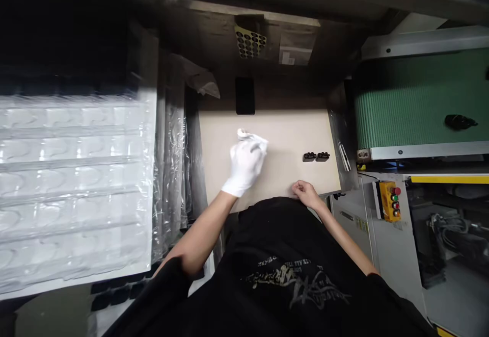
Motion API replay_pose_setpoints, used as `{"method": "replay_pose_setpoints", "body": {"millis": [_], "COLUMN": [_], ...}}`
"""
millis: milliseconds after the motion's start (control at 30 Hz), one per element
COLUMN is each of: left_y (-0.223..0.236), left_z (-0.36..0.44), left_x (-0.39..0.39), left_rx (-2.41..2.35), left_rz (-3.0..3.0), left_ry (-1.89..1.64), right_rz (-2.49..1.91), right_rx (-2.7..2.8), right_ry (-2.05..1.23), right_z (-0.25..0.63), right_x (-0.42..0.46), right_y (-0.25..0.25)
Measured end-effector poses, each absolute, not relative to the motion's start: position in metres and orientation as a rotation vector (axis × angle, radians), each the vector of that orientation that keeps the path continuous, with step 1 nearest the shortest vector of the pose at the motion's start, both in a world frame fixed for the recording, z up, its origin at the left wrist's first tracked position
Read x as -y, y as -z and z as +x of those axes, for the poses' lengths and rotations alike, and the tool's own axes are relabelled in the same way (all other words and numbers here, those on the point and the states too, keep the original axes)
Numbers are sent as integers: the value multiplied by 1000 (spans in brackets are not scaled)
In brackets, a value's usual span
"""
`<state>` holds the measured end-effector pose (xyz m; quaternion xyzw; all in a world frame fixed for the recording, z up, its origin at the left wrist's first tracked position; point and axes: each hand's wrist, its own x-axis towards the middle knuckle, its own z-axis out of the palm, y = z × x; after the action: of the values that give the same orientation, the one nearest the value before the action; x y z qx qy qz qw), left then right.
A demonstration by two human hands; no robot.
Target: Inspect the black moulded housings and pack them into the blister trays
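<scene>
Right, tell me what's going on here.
A person's left hand, in a white fabric glove, holds a crumpled white cloth against a pale beige flat board. The bare right hand rests at the board's near edge, closest to two small black parts lying side by side. To the right, another small black part lies on a green belt conveyor. Clear plastic moulded trays stand at the left.
</scene>
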<state>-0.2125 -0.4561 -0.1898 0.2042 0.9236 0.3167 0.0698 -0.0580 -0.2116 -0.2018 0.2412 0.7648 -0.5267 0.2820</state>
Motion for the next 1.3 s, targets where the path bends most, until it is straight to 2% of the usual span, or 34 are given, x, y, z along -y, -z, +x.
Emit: {"method": "replay_pose_setpoints", "body": {"millis": [133,267,500,633,767,933,1100,1300], "left_y": [213,227,209,205,202,195,197,206], "left_z": [-144,-115,-189,-250,-294,-280,-185,-138], "left_x": [455,460,453,438,413,406,429,424], "left_rx": [-2563,-2595,-2708,-2561,-2496,-2460,-2360,-2193], "left_rz": [767,556,323,461,502,-42,237,177], "left_ry": [-906,-863,-700,-804,-1023,-1679,-1391,-1406], "right_rz": [677,709,638,582,622,743,865,996], "right_rx": [-1965,-1977,-2310,-2377,-2319,-2103,-1774,-1626], "right_ry": [1434,1335,1024,920,1018,1306,1737,1956], "right_z": [-79,-103,-130,-153,-165,-159,-145,-131], "right_x": [228,238,247,255,250,238,242,245], "right_y": [210,219,215,221,227,221,213,210]}}
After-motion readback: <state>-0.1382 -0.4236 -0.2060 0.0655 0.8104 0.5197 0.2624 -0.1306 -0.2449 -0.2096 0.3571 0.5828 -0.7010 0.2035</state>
